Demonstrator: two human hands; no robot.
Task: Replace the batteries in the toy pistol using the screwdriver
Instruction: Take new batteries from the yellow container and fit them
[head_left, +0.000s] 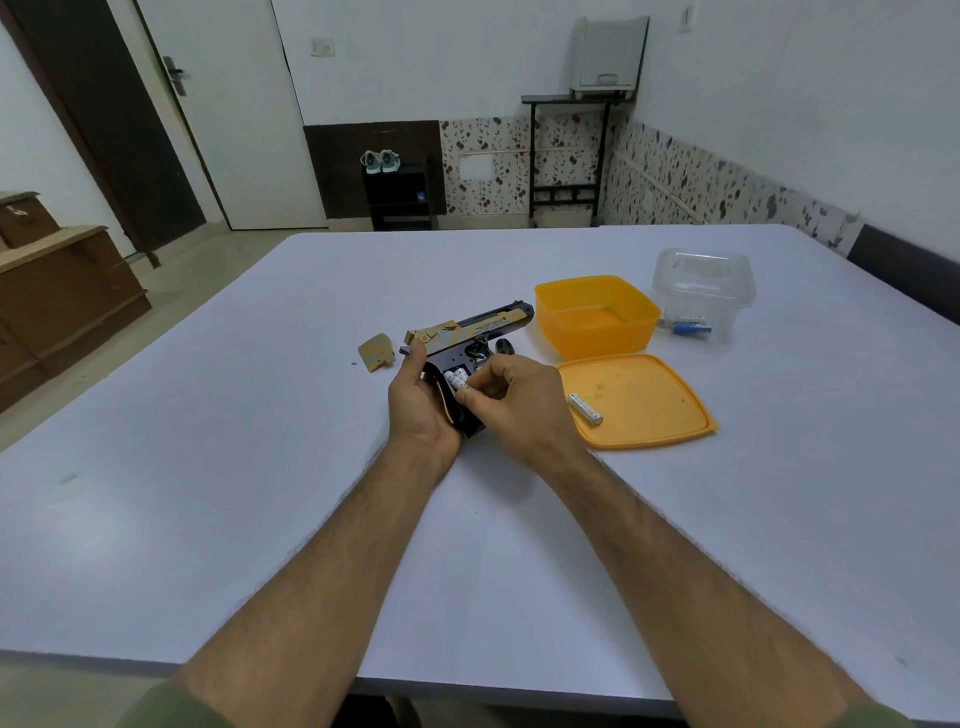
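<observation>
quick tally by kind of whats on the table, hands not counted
toy pistol: 1
grip cover: 1
orange tub: 1
orange lid: 1
clear tub: 1
loose battery on the lid: 1
blue-tipped item by the clear tub: 1, too small to identify
Total: 7, leaving out the batteries in the pistol's grip, which are partly hidden.
</observation>
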